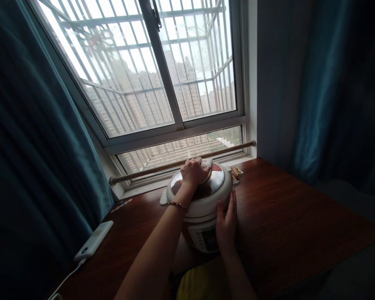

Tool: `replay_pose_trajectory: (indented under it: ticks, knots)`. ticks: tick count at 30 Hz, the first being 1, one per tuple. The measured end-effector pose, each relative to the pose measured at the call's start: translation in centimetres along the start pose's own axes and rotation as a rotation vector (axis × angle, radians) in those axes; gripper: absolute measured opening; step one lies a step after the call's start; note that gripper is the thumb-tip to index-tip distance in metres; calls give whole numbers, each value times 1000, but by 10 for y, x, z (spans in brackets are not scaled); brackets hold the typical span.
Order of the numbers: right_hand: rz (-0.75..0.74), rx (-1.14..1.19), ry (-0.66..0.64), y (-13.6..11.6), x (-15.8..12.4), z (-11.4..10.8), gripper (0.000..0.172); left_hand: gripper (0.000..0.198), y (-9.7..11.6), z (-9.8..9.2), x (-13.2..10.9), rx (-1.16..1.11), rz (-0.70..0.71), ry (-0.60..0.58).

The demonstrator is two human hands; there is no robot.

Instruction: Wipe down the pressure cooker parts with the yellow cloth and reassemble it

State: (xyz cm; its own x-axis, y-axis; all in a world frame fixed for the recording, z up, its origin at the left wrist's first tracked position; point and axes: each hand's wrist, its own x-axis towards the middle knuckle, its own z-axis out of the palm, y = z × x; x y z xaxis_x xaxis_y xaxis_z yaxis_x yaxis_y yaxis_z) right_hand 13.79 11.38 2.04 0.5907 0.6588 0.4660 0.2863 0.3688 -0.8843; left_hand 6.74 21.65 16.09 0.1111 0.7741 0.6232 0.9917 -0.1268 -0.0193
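A white electric pressure cooker (203,213) stands on the brown wooden table. Its round lid (218,180) is shiny in the middle and sits on the body. My left hand (193,171) is closed around the lid handle (208,162) on top, with the forearm reaching across the cooker's left side. Against the right front of the body rests my right hand (226,223), its fingers stretched upward beside the dark control panel (209,238). A small tan and brown piece (236,171) shows at the cooker's right rim; its kind I cannot make out.
A white power bank (94,240) with a white cable (68,276) lies on the table (278,216) at left. Behind the cooker, a rail (150,170) crosses the window (178,125). Blue curtains (50,125) hang on both sides.
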Motion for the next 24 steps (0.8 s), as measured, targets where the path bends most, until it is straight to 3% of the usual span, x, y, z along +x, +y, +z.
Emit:
replay_pose_trajectory:
  ticks: [19, 24]
  knots:
    - [3, -23, 3, -4, -1, 0, 59, 36, 5, -3, -1, 3, -69, -8]
    - [-25, -29, 15, -1, 1, -1, 55, 36, 0, 1, -2, -7, -12, 5]
